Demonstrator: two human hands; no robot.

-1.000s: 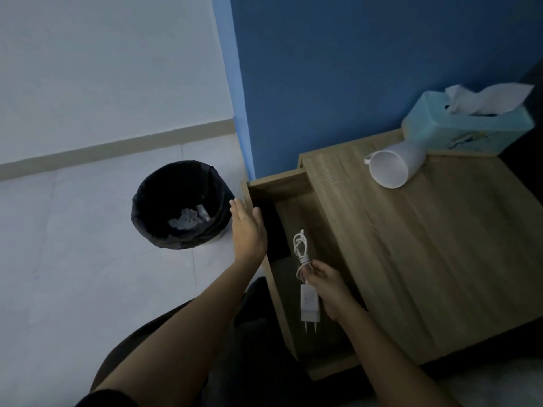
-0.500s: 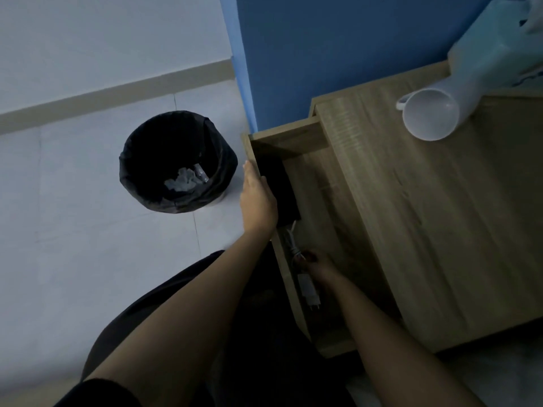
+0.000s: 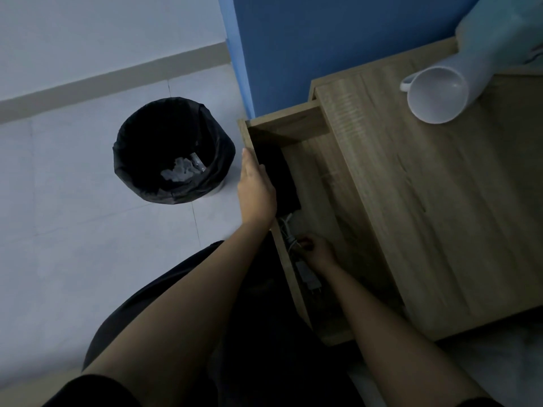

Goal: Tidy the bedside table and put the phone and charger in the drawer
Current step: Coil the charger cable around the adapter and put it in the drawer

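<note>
The wooden bedside table [image 3: 440, 218] has its drawer [image 3: 318, 177] pulled out to the left. A black phone [image 3: 279, 177] lies flat inside, against the drawer front. Just below it lies the white charger [image 3: 308, 276] with its coiled cable [image 3: 286, 230], low in the drawer. My right hand [image 3: 318, 254] reaches into the drawer, fingers closed at the cable beside the adapter. My left hand [image 3: 255, 189] rests over the top edge of the drawer front, next to the phone, fingers straight and together.
A white mug [image 3: 435, 95] lies on its side on the table top at the back, touching a pale blue tissue box [image 3: 499, 33]. A black-lined bin [image 3: 173, 151] with crumpled paper stands on the tiled floor left of the drawer. A blue wall is behind.
My right hand has lowered the charger from above the drawer down into it. My left hand has moved from beside the drawer front onto its top edge. The camera has tilted down.
</note>
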